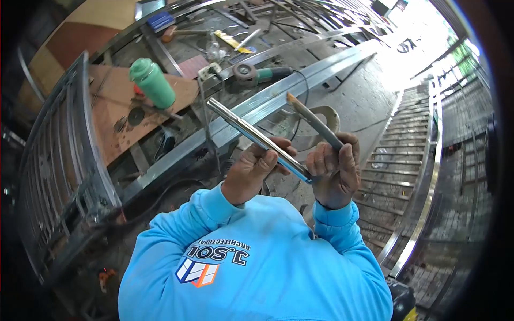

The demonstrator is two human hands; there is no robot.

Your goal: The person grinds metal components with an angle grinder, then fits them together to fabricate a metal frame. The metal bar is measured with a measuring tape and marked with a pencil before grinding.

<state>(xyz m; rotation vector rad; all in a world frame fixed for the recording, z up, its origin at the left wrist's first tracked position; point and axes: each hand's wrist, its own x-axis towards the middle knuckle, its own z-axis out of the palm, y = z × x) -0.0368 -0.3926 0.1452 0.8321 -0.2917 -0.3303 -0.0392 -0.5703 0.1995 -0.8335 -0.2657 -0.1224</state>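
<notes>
Both of my hands are raised in front of my chest. My left hand [256, 166] is closed around a thin, shiny metal tube [235, 122], which slants from upper left to lower right. The tube's lower end comes close to my right hand [336, 168]; whether they touch is unclear. In my right hand is a grey bar [316, 122] with a worn brownish tip, pointing up and left. Behind both pieces runs a long galvanized metal beam [267, 107].
A green bottle [154, 84] stands on a brown board [115, 136] at the left. An angle grinder [262, 74] rests beyond the beam. Slatted metal frames [396, 166] lie at the right, and a curved barred frame [69, 139] stands at the left.
</notes>
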